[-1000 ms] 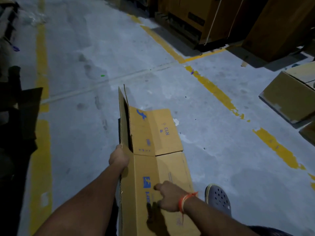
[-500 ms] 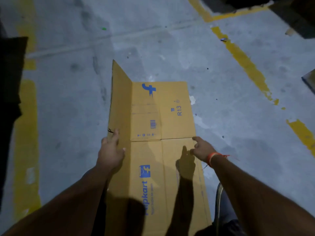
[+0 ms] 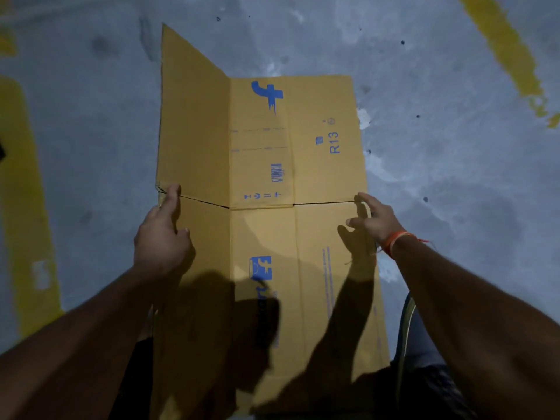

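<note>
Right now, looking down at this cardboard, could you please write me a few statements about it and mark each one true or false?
1. The cardboard box lies opened out on the grey floor. True.
2. The logo printed on it is red. False: it is blue.
3. The right hand is at the right edge of the box, fingers spread. True.
4. An orange thread is tied on the left wrist. False: it is on the right wrist; the left hand rests on the left panel near its edge.
5. The code on the box reads R13. True.
</note>
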Action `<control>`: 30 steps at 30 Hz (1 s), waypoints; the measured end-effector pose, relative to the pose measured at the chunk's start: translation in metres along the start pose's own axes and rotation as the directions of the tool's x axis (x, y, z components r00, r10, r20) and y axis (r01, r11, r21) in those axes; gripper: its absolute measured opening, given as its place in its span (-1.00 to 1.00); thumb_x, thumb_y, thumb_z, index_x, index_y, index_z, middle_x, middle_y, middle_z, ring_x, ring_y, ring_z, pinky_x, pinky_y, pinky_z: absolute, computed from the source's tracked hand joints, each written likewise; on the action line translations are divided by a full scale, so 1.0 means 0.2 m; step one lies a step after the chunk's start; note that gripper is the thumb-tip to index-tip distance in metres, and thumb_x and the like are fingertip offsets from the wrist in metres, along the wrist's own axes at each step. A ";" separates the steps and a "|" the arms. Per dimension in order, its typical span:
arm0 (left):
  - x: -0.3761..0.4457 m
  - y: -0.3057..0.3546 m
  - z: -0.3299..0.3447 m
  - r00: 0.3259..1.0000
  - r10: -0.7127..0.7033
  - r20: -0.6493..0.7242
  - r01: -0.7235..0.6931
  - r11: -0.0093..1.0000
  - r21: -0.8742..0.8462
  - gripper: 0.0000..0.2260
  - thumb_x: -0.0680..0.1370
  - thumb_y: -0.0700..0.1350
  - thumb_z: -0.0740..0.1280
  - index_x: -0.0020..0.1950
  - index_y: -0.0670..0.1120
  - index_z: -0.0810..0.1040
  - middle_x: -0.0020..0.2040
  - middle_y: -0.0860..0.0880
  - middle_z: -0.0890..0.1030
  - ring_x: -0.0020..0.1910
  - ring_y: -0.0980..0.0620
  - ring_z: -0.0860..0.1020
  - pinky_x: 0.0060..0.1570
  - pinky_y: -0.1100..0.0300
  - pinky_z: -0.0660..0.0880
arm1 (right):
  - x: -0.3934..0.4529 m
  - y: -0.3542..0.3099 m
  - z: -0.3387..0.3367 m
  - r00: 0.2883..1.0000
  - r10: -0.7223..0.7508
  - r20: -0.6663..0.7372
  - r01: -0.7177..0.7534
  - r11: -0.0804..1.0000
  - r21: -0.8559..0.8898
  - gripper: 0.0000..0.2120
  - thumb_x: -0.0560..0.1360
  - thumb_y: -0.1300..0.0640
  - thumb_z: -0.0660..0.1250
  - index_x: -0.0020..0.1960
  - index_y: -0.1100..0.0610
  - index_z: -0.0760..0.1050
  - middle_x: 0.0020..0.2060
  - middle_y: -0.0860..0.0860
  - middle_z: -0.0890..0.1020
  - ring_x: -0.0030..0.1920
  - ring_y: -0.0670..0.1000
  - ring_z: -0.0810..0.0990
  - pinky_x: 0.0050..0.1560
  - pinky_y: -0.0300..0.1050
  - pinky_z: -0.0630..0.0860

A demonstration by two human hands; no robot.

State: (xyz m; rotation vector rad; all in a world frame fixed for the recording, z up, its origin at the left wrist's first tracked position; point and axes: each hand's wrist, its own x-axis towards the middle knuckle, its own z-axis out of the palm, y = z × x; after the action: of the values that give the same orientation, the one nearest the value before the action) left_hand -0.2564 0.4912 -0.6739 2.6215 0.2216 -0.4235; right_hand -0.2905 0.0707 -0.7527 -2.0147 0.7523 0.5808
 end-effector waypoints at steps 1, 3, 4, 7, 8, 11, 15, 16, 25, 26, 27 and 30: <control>0.00 0.01 0.00 1.000 -0.005 0.000 0.005 1.000 -0.002 -0.19 0.59 -0.28 0.37 0.67 0.16 0.01 0.44 -0.19 0.42 0.37 -0.25 0.45 0.26 -0.16 0.49 | -0.01 0.00 -0.02 1.000 -0.014 0.018 0.013 0.999 0.044 -0.26 0.40 0.10 0.57 0.51 -0.09 0.36 0.46 0.14 0.37 0.41 0.21 0.38 0.29 0.02 0.41; 0.00 0.02 0.00 1.000 -0.021 -0.003 0.021 1.000 -0.005 -0.18 0.59 -0.29 0.37 0.66 0.18 0.00 0.46 -0.18 0.41 0.37 -0.25 0.46 0.26 -0.16 0.50 | -0.05 -0.01 -0.08 0.998 -0.019 0.057 0.010 0.987 0.159 -0.28 0.47 0.18 0.52 0.55 -0.04 0.32 0.49 0.13 0.35 0.45 0.20 0.35 0.38 0.13 0.40; -0.01 0.03 0.00 1.000 -0.029 -0.005 0.029 1.000 -0.003 -0.17 0.58 -0.29 0.37 0.66 0.19 0.00 0.46 -0.17 0.41 0.34 -0.24 0.48 0.24 -0.16 0.52 | -0.07 -0.02 -0.11 0.997 -0.026 0.072 0.010 0.978 0.209 -0.26 0.47 0.17 0.52 0.56 -0.06 0.30 0.52 0.12 0.32 0.48 0.21 0.33 0.42 0.22 0.39; -0.02 0.04 0.01 0.999 -0.044 0.000 0.044 0.999 -0.006 -0.14 0.57 -0.30 0.38 0.64 0.26 -0.02 0.49 -0.14 0.39 0.19 -0.24 0.58 0.12 -0.20 0.62 | -0.12 -0.07 -0.12 0.984 -0.140 0.107 0.117 0.974 0.195 -0.16 0.42 0.16 0.56 0.59 -0.08 0.25 0.53 -0.05 0.31 0.53 0.08 0.27 0.51 0.14 0.28; -0.02 0.06 0.01 0.999 -0.048 0.003 0.048 0.999 -0.013 -0.14 0.57 -0.30 0.37 0.64 0.27 -0.02 0.50 -0.13 0.39 0.16 -0.24 0.60 0.08 -0.19 0.64 | -0.14 -0.10 -0.10 0.974 -0.192 0.122 0.173 0.973 0.153 -0.15 0.43 0.22 0.55 0.60 -0.05 0.23 0.52 -0.12 0.31 0.53 0.00 0.24 0.51 0.01 0.23; -0.03 0.11 0.00 0.999 -0.052 0.011 0.053 0.998 -0.021 -0.12 0.56 -0.35 0.35 0.64 0.27 -0.01 0.49 -0.13 0.42 0.11 -0.26 0.62 0.00 -0.14 0.67 | -0.20 -0.17 -0.04 0.955 -0.272 0.119 0.268 0.962 0.052 -0.13 0.45 0.32 0.51 0.60 -0.09 0.20 0.46 -0.22 0.27 0.47 -0.14 0.20 0.45 -0.14 0.17; -0.05 0.16 -0.01 0.997 -0.043 0.060 0.047 0.997 -0.059 -0.06 0.51 -0.42 0.32 0.64 0.30 -0.01 0.44 -0.16 0.50 0.08 -0.32 0.62 -0.11 -0.09 0.66 | -0.27 -0.21 0.00 0.954 -0.296 0.040 0.298 0.953 -0.053 -0.14 0.47 0.36 0.46 0.60 -0.13 0.19 0.53 -0.07 0.32 0.47 0.13 0.37 0.38 -0.19 0.27; -0.05 0.16 -0.02 0.997 -0.043 0.070 0.048 0.996 -0.069 -0.06 0.51 -0.43 0.32 0.63 0.30 -0.01 0.49 -0.12 0.46 0.07 -0.31 0.63 -0.12 -0.08 0.67 | -0.28 -0.22 0.01 0.956 -0.293 0.029 0.295 0.952 -0.086 -0.15 0.47 0.36 0.45 0.60 -0.13 0.19 0.52 -0.03 0.34 0.40 0.23 0.44 0.31 -0.22 0.31; 0.08 0.36 -0.12 0.982 -0.135 0.135 0.159 0.970 -0.182 -0.08 0.52 -0.44 0.29 0.60 0.37 0.06 0.59 0.01 0.31 0.12 -0.15 0.64 0.06 -0.03 0.67 | -0.25 -0.41 -0.12 0.947 -0.321 -0.023 0.308 0.924 -0.229 -0.26 0.52 0.33 0.42 0.59 -0.06 0.24 0.48 0.08 0.42 0.46 0.14 0.40 0.37 -0.19 0.25; 0.10 0.40 -0.18 0.981 -0.133 0.141 0.158 0.970 -0.184 -0.09 0.51 -0.44 0.29 0.60 0.36 0.07 0.59 0.01 0.30 0.13 -0.11 0.64 0.06 0.00 0.67 | -0.26 -0.48 -0.17 0.946 -0.324 -0.019 0.309 0.917 -0.253 -0.27 0.52 0.32 0.42 0.59 -0.04 0.24 0.48 0.09 0.41 0.47 0.13 0.38 0.38 -0.19 0.23; 0.13 0.46 -0.26 0.983 -0.130 0.133 0.154 0.970 -0.186 -0.10 0.51 -0.44 0.30 0.61 0.33 0.10 0.59 0.01 0.30 0.13 -0.06 0.63 0.05 0.03 0.67 | -0.26 -0.58 -0.24 0.944 -0.331 -0.010 0.315 0.907 -0.279 -0.27 0.53 0.30 0.42 0.60 -0.03 0.23 0.50 0.09 0.40 0.49 0.13 0.36 0.40 -0.18 0.21; 0.23 0.67 -0.56 0.984 -0.143 0.102 0.161 0.968 -0.191 -0.14 0.52 -0.44 0.29 0.61 0.29 0.15 0.58 -0.02 0.33 0.16 -0.04 0.60 0.04 0.09 0.65 | -0.31 -0.95 -0.46 0.933 -0.359 0.014 0.340 0.870 -0.358 -0.28 0.54 0.25 0.43 0.60 0.00 0.22 0.51 0.10 0.38 0.51 0.13 0.34 0.45 -0.12 0.22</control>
State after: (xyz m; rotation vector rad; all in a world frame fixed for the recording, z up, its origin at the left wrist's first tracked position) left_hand -0.1541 0.4311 -0.5374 2.3929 0.4161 -0.5389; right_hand -0.1922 0.0907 -0.5573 -2.4379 0.3046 0.4724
